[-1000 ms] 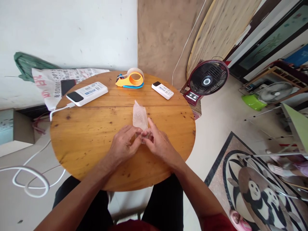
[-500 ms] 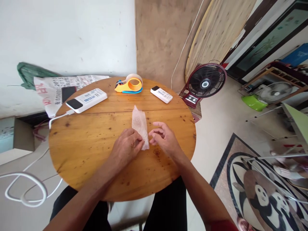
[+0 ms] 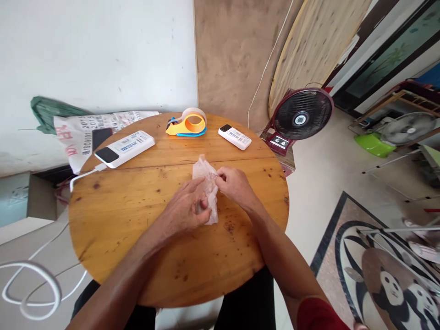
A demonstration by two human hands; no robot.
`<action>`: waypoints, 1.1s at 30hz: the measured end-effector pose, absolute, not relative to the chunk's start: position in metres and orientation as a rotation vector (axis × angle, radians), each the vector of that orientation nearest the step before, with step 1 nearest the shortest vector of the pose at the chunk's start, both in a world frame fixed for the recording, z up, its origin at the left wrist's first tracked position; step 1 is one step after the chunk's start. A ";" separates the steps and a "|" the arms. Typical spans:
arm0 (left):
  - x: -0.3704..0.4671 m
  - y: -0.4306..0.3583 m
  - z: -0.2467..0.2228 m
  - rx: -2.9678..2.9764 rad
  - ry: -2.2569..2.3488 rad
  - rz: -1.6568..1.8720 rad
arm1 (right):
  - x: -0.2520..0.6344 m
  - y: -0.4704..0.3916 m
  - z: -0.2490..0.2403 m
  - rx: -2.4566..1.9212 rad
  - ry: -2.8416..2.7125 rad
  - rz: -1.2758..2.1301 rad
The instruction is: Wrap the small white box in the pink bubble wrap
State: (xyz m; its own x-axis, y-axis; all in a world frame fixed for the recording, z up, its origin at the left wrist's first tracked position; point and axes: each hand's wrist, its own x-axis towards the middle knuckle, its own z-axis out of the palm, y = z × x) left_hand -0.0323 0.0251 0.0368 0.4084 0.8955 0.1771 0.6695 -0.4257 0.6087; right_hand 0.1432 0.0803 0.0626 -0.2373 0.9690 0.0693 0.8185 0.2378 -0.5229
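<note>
Two bare hands work over a thin, pale pinkish-white, crumpled sheet of tissue-like material [image 3: 208, 181], which lies between them on a round, varnished wooden table [image 3: 113, 215]. The right hand [image 3: 235, 185] has thumb and forefinger closed together on the sheet's right edge, the other fingers curled in; half a second ago it was loosely spread, off the sheet and nearer the body. The left hand [image 3: 187, 204], which was pinching the sheet's near end then, is now partly open, thumb apart from bent fingers, over the sheet's left and near part; whether its fingertips press on it I cannot tell. The sheet, flatter before, looks more rumpled now.

Unchanged in place, a yellow-and-blue plastic tape dispenser [image 3: 178, 128] stands beyond both hands. Beyond the right hand lies a small white rectangular device with a black end [image 3: 234, 136]; a larger similar white one [image 3: 132, 146], with a white cable [image 3: 84, 173] plugged in, lies beyond and left of the left hand.
</note>
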 end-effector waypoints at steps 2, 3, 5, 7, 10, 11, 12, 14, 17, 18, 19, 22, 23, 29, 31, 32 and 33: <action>-0.031 0.027 0.038 2.245 1.306 0.658 | 0.148 0.082 0.057 -1.611 -2.061 0.554; -0.031 0.027 0.038 2.253 1.294 0.643 | 0.148 0.084 0.055 -1.597 -2.025 0.560; -0.031 0.029 0.038 2.252 1.279 0.613 | 0.148 0.086 0.051 -1.564 -1.947 0.580; -0.030 0.030 0.038 2.229 1.274 0.591 | 0.145 0.088 0.048 -1.505 -1.858 0.629; -0.030 0.032 0.039 2.209 1.249 0.599 | 0.141 0.088 0.043 -1.371 -1.711 0.801; -0.029 0.032 0.039 2.212 1.235 0.616 | 0.140 0.087 0.042 -1.321 -1.667 0.895; -0.029 0.032 0.039 2.220 1.221 0.637 | 0.139 0.087 0.041 -1.275 -1.626 1.003; -0.029 0.031 0.038 2.246 1.204 0.680 | 0.139 0.088 0.040 -1.200 -1.569 1.205; -0.029 0.027 0.034 2.279 1.233 0.746 | 0.145 0.091 0.039 -1.143 -1.586 1.292; -0.029 0.025 0.032 2.279 1.253 0.776 | 0.147 0.092 0.038 -1.128 -1.635 1.267; -0.029 0.023 0.030 2.276 1.272 0.806 | 0.150 0.093 0.037 -1.115 -1.700 1.236; -0.029 0.016 0.024 2.266 1.327 0.904 | 0.153 0.095 0.034 -1.140 -1.914 1.151; -0.029 0.014 0.024 2.273 1.350 0.939 | 0.152 0.094 0.033 -1.181 -1.971 1.102; -0.026 0.008 0.029 2.516 1.381 0.995 | 0.145 0.093 0.026 -1.367 -2.068 0.854; -0.025 0.007 0.031 2.586 1.361 0.991 | 0.146 0.096 0.022 -1.403 -2.013 0.825; -0.025 0.007 0.032 2.603 1.350 0.990 | 0.147 0.099 0.020 -1.425 -1.983 0.805; -0.026 0.007 0.033 2.610 1.335 0.988 | 0.148 0.102 0.017 -1.452 -1.946 0.789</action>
State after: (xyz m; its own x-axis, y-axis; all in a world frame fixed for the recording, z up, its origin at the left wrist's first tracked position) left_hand -0.0255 0.0069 0.0329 0.4240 0.7431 0.5177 0.7124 -0.6266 0.3159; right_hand 0.1476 0.1015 0.0171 -0.2391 0.9657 0.1015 0.6222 0.2326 -0.7475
